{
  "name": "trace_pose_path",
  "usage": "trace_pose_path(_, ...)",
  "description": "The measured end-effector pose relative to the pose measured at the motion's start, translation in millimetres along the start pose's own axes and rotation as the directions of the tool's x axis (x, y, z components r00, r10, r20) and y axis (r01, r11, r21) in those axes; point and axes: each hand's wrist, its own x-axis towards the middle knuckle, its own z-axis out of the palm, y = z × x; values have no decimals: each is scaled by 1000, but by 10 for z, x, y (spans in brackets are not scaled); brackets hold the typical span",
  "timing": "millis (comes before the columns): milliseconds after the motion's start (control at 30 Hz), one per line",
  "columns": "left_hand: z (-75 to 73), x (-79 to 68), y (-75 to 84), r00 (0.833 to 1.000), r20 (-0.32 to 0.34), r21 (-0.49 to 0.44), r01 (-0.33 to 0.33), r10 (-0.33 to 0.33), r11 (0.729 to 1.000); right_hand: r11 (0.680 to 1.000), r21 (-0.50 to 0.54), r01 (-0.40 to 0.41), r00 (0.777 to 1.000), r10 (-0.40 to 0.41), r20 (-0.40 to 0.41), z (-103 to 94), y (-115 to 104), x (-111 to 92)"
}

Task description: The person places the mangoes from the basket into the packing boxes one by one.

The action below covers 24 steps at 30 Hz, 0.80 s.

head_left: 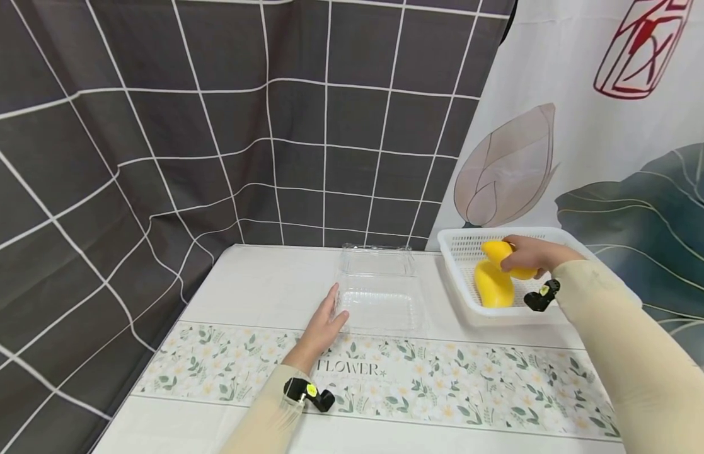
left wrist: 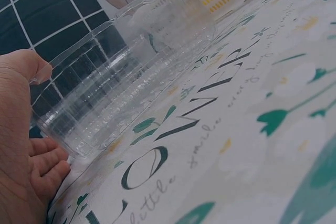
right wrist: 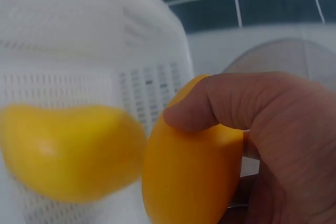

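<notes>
My right hand [head_left: 530, 253] grips a yellow mango [right wrist: 191, 166] over the white basket, thumb across its upper side. A second yellow mango [head_left: 493, 285] lies in the basket, below and left of the held one. My left hand [head_left: 320, 328] rests at the left side of a clear plastic box [head_left: 380, 309]. Its thumb [left wrist: 38, 66] reaches over the box's rim, and the other fingers [left wrist: 47, 169] lie low beside the outer corner. The box's clear lid [head_left: 379, 260] stands folded back on the far side.
The white perforated basket [head_left: 471, 315] stands at the right rear of the table, to the right of the box. A flower-patterned strip [head_left: 442, 384] crosses the white table [head_left: 244, 284]. Behind hang a dark grid curtain [head_left: 295, 113] and a white printed curtain [head_left: 533, 63].
</notes>
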Motion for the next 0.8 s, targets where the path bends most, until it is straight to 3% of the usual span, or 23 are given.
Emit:
trace_pose_path(433, -13, 0, 1, 1000, 8, 3, 21, -21, 1000, 991, -79, 109, 992, -113, -47, 112, -510, -67)
trace_pose_path(800, -8, -10, 28, 1000, 1, -3, 13, -13, 1000, 958, -204, 202, 970, -225, -95, 266, -895, -70)
